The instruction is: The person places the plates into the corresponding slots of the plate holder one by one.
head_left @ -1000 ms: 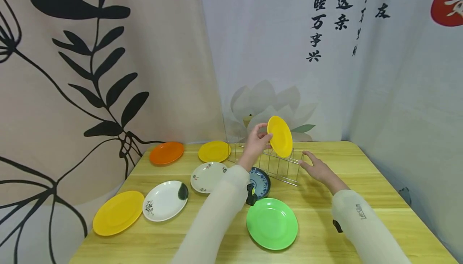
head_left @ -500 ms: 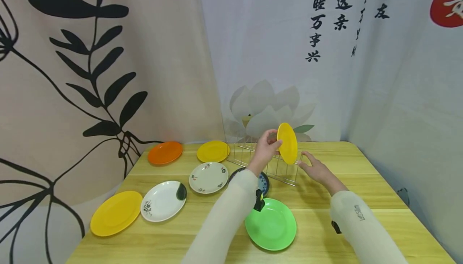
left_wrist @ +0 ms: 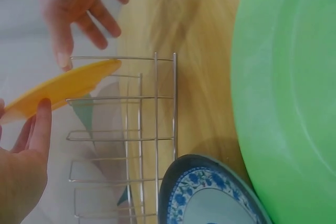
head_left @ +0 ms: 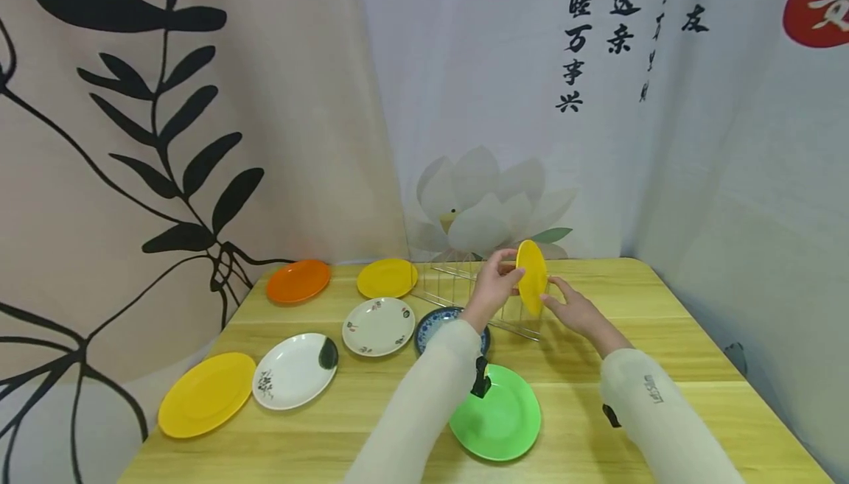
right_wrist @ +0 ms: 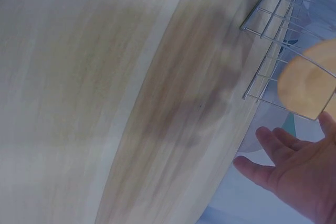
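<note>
Head view: yellow plate is up on edge, steeply tilted, at the right end of the wire rack. Left hand has it; grip closed to a pinch, thumb and fingers on the plate's left side. Left wrist view: its lower edge appears down between the end wires, above the bottom rail; whether it touches wire, cannot tell.

Right hand: grip loose and wide, fingers spread, no hold on anything; a fingertip is at the rack's end corner, contact uncertain.

Nearer on the table: blue-patterned plate in front of the rack, partly behind the left forearm; green plate just nearer the person. Leftward: flowered white plate, white plate with a dark patch, large yellow plate. Far edge: orange plate, then another yellow plate near the rack's left end.
</note>
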Tool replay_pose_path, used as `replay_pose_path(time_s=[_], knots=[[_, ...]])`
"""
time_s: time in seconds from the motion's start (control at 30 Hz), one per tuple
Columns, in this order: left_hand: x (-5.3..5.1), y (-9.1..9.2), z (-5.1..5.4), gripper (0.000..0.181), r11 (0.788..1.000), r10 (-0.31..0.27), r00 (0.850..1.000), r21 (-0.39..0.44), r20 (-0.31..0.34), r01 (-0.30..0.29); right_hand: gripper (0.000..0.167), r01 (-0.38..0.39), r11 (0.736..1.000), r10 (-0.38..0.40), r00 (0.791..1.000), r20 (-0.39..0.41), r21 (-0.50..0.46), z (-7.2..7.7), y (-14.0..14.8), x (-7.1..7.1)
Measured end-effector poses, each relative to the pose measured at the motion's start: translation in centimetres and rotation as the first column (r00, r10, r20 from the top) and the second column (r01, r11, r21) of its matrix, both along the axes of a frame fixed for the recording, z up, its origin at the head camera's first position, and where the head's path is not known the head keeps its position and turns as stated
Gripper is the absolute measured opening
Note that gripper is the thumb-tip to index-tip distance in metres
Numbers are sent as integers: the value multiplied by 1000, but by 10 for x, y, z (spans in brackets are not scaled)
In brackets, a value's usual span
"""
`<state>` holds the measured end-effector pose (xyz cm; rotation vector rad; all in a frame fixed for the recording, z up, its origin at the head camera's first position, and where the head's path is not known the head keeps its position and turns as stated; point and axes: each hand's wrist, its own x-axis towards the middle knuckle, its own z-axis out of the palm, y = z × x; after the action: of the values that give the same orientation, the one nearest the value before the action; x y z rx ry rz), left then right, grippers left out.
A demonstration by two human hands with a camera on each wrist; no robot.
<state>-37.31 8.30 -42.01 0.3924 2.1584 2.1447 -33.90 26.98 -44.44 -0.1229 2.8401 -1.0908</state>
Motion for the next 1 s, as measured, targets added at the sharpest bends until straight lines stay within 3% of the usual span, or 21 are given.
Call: replay_pose_path(time_s=[0.23,0.47,0.7,1.0], knots=[[2,0,-8,34,998,15,999,-56,36,-13,65,-1,1000,1,1000,-13,13,-3,-6,-2],[7,-4,-13,37,992,40,999,-119,16,-38,62,-4,1000,4,1000,-14,1,-4,-4,1],[7,-13,-2,35,999,-8,1000,-48,-24,7,63,-7,998,8,1000,16,-68,-2,-2,4],[11,-43,11,36,992,-89,993,-91,-73,82,60,-14,985,16,1000,9,-173,0,-2,2]])
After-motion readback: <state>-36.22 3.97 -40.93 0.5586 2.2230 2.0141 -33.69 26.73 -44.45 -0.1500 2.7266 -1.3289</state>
